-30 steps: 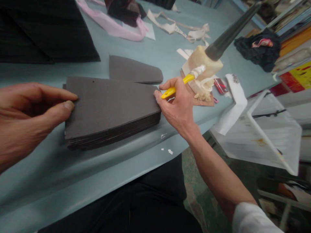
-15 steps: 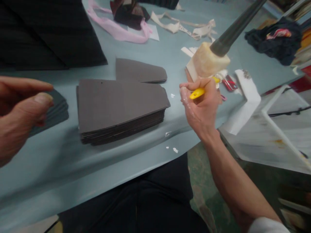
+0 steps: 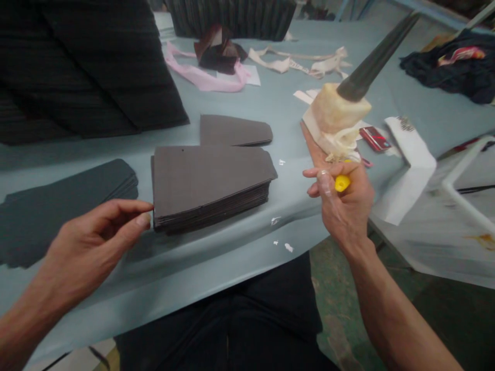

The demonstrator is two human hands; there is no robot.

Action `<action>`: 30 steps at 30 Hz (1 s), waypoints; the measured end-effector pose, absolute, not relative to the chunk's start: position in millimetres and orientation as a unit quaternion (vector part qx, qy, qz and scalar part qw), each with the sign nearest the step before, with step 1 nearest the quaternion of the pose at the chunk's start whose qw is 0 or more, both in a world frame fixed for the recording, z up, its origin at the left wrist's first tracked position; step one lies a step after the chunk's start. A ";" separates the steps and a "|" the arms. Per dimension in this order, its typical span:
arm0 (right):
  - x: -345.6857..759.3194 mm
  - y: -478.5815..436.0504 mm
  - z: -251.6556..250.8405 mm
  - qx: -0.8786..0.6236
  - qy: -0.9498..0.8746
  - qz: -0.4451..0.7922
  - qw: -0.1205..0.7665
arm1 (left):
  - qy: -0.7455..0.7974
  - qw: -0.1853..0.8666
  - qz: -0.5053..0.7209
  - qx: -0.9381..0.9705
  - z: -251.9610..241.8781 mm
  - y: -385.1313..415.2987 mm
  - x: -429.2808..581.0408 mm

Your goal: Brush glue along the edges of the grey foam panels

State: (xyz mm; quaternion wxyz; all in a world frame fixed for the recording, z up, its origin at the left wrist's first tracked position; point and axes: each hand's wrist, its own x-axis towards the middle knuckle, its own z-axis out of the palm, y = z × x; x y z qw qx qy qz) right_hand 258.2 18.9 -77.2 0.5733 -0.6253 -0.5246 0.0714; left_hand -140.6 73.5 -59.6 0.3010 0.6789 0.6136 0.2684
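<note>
My left hand [image 3: 102, 232] is at the left end of a thick stack of brown-grey cut sheets [image 3: 212, 178]. Its thumb and forefinger touch or nearly touch the near left corner, with a small gap between their tips. My right hand [image 3: 344, 203] is closed around a yellow-handled tool [image 3: 342, 183]; the handle's end shows and the rest is hidden behind my fingers. Whitish residue coats that thumb. Behind the thick stack lies a thinner pile of similar sheets [image 3: 235, 130]. Dark green-grey pieces [image 3: 73, 206] lie fanned out beyond my left hand.
A tall black stack [image 3: 88, 72] stands at the back left. Beyond my right hand is a cream block [image 3: 338, 108] with a dark tapered shaft [image 3: 375, 62]. Pink cloth [image 3: 209, 80], pale strips [image 3: 290, 62], a red object [image 3: 374, 139] and folded white card [image 3: 408, 170] lie around.
My left hand has moved right, from beside the dark green-grey pieces to the thick stack's left corner. My right hand still holds the yellow handle, now turned more end-on. The view has shifted.
</note>
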 end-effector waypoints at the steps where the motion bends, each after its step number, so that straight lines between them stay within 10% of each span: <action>1: 258.5 16.1 -76.2 -0.624 -0.521 0.070 0.578 | 0.610 0.297 0.262 0.686 -59.1 67.4 -137.5; 30: 231.0 35.4 -91.2 -0.502 -0.418 0.150 0.742 | 0.600 0.317 0.389 0.623 -94.1 62.2 -138.4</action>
